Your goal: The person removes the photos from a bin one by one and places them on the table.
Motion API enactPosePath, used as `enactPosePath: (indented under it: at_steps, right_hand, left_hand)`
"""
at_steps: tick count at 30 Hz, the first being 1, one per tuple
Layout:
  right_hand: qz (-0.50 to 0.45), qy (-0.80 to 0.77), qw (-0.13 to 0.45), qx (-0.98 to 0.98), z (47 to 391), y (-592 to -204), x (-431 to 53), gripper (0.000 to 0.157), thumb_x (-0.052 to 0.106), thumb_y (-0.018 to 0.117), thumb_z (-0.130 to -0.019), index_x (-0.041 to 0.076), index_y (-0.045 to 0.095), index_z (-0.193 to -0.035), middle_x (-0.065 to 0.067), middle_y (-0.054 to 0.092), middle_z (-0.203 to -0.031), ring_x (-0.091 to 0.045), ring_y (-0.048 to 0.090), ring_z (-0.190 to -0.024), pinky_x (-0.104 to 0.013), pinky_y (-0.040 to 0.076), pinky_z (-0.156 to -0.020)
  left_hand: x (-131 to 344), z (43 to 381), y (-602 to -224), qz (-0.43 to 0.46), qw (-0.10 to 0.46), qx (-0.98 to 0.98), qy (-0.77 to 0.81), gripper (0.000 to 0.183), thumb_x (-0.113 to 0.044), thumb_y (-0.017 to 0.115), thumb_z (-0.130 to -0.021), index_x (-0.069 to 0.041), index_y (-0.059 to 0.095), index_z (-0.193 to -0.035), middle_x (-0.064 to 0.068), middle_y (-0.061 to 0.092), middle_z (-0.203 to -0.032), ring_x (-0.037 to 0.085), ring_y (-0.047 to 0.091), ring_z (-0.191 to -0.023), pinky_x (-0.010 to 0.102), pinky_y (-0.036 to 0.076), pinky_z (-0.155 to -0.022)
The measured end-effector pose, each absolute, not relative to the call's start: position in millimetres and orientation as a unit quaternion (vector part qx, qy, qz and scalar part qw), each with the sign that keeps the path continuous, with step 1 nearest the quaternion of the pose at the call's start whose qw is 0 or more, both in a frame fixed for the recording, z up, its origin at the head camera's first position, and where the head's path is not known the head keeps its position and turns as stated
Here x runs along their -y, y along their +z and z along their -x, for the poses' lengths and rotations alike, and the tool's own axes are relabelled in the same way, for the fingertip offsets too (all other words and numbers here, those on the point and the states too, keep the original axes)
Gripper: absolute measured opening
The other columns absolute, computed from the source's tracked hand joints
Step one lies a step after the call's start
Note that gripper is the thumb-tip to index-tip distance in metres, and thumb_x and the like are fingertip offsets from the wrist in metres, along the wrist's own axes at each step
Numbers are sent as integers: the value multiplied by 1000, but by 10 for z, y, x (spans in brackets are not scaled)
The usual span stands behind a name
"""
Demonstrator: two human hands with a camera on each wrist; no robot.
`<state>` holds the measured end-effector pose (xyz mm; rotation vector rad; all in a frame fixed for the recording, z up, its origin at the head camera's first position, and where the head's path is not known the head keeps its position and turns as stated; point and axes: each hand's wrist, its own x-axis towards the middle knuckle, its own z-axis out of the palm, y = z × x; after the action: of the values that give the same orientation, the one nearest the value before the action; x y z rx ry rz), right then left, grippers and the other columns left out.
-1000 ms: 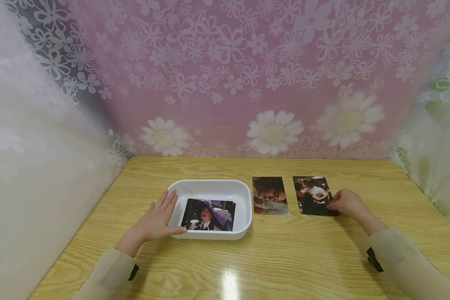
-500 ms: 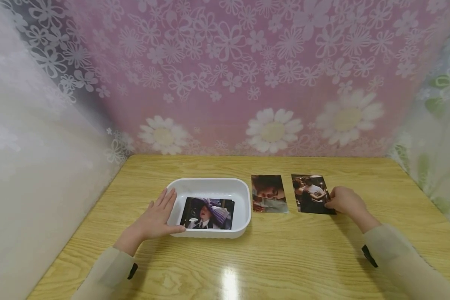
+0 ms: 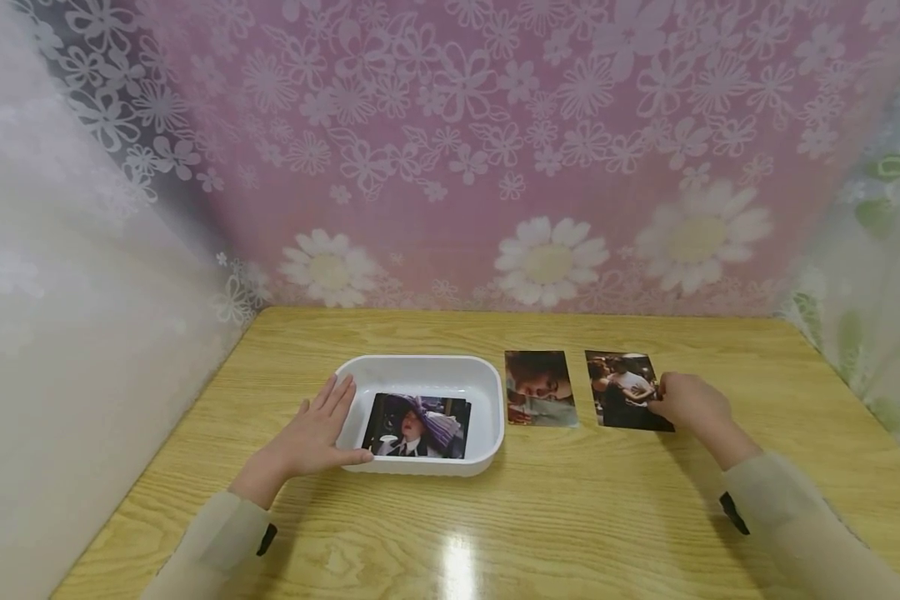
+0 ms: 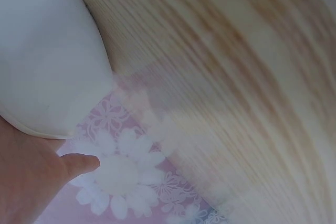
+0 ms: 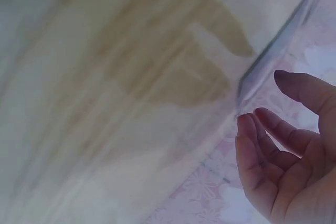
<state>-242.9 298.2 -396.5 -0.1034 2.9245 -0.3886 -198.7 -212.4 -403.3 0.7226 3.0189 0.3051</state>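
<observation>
My left hand rests on the left side of a white rectangular tray, fingers straight over its wall and thumb by the near rim. Inside the tray lies a small stack of photos, the top one showing a large purple striped hat. On the table to the right are two photos, a close-up of faces and a picture of a dancing couple. My right hand is at the right edge of the couple photo. In the right wrist view, thumb and loosely bent fingers stand apart near that photo's edge.
The wood-grain table carries the tray and photos. A pink floral curtain closes off the back, with a pale sheet on the left and another floral sheet on the right.
The right hand has shifted slightly at the couple photo's right edge, its fingertips a little farther up. The left hand, tray and photos look unmoved, apart from slight camera motion.
</observation>
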Motion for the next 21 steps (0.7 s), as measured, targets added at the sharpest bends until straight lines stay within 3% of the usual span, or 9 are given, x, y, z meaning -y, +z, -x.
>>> enactPosePath:
  at_steps: [7, 21]
  right_hand:
    - [57, -136, 61, -987, 2392, -3877, -2901, 43, 27, 60, -83, -10, 53, -104, -16, 58, -80, -20, 51, -57, -35, 40, -48]
    - [143, -181, -18, -973, 2218, -3690, -2249, 29, 19, 64, -80, -3, 59, -99, -16, 61, -91, -27, 58, -76, -41, 46, -62]
  left_hand:
    - [2121, 2009, -4043, -237, 9, -967, 96, 104, -66, 51, -73, 4, 13, -140, 16, 7, -146, 32, -1, -132, 64, 16, -92]
    - [2129, 1985, -4031, -233, 8, -967, 99, 105, -66, 52, -72, 5, 14, -140, 17, 7, -146, 33, 0, -132, 64, 17, -92]
